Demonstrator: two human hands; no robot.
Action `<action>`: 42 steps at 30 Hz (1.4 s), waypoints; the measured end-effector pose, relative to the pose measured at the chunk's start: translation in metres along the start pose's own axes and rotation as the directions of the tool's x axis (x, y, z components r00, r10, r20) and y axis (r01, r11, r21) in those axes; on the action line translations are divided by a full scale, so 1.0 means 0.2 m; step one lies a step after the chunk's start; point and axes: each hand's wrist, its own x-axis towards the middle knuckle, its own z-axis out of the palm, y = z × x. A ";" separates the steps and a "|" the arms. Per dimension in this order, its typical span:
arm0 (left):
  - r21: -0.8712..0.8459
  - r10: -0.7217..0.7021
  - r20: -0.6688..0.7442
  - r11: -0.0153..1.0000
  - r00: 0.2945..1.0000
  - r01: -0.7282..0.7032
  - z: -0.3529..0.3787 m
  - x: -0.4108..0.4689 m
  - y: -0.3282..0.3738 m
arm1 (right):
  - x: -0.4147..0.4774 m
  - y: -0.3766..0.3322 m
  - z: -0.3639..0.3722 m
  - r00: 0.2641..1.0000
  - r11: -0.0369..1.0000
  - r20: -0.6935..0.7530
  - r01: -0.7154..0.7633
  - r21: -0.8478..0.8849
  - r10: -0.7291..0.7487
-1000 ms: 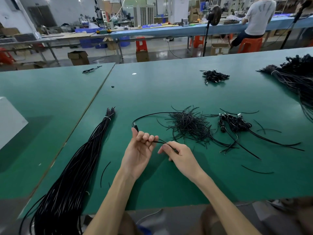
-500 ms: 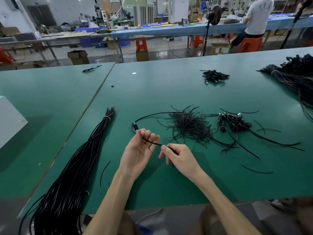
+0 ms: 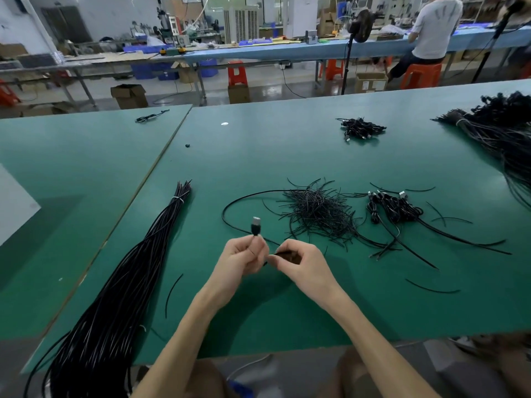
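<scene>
Cable loops over the green desk from beside a pile of short black ties to the hands, which are held close together above the desk's near part. The left hand grips it just below its plug, which stands upright above the curled fingers. The right hand, just beside the left, pinches a black strand; whether this is the same cable I cannot tell. A tied bundle of long cables lies well to the left.

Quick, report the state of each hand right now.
Left hand: closed, gripping the black cable below its plug.
Right hand: closed, pinching the same cable.
</scene>
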 end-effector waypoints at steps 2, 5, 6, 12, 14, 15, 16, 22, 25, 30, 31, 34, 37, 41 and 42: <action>0.350 0.078 0.074 0.931 0.994 -0.100 0.01 0.00 0.03 | 0.00 -0.01 0.01 1.000 1.000 0.010 0.007 -0.015 -0.007; 0.711 0.207 0.186 0.647 0.961 -0.276 0.02 0.01 0.06 | 0.01 -0.01 0.00 1.000 1.000 -0.018 0.007 -0.014 -0.008; 0.789 0.256 0.229 0.516 0.939 -0.333 0.02 0.01 0.07 | 0.01 0.00 0.00 0.999 1.000 -0.035 0.005 -0.011 -0.005; 0.886 0.351 0.364 0.157 0.863 -0.437 0.03 -0.01 0.03 | 0.01 0.00 0.03 0.983 0.999 -0.181 0.028 -0.046 -0.036; 0.884 0.378 0.378 0.123 0.845 -0.450 0.03 -0.02 0.01 | 0.01 0.01 0.04 0.975 0.992 -0.208 0.055 -0.111 -0.077; 0.890 0.387 0.373 0.109 0.843 -0.444 0.03 -0.03 0.01 | 0.00 0.01 0.04 0.968 0.983 -0.227 0.065 -0.169 -0.103; 0.899 0.389 0.359 0.101 0.849 -0.426 0.02 -0.03 0.00 | 0.00 0.01 0.03 0.960 0.973 -0.253 0.065 -0.223 -0.123; 0.951 0.291 0.233 0.129 0.928 -0.279 -0.06 -0.01 0.00 | 0.00 -0.01 0.03 0.961 0.959 -0.221 0.103 -0.264 -0.164; 0.927 0.215 0.177 0.292 0.960 -0.237 -0.07 0.01 -0.03 | -0.01 -0.02 0.03 0.971 0.974 -0.177 0.126 -0.188 -0.159; 0.709 0.110 0.052 0.696 0.993 -0.114 -0.01 0.01 -0.02 | -0.02 -0.02 0.00 0.987 0.994 -0.126 0.101 -0.035 -0.104; 0.653 0.098 -0.007 0.754 0.995 -0.069 -0.01 0.01 -0.03 | -0.02 -0.03 0.01 0.987 0.994 -0.116 0.109 -0.018 -0.110; 0.473 0.072 -0.088 0.881 0.993 -0.022 0.00 0.02 -0.02 | -0.02 -0.03 0.01 0.989 0.993 -0.088 0.119 0.010 -0.117; 0.247 0.021 -0.047 0.969 0.999 -0.009 0.01 0.01 -0.02 | -0.01 -0.02 0.02 0.993 0.994 -0.054 0.106 -0.019 -0.107; -0.244 0.013 0.014 0.970 1.000 -0.009 0.03 0.02 -0.03 | -0.01 -0.01 0.03 0.996 0.991 0.004 0.088 -0.098 -0.088; -0.365 0.015 -0.002 0.931 1.000 -0.014 0.03 0.02 -0.02 | -0.01 -0.01 0.03 0.996 0.991 0.008 0.088 -0.105 -0.088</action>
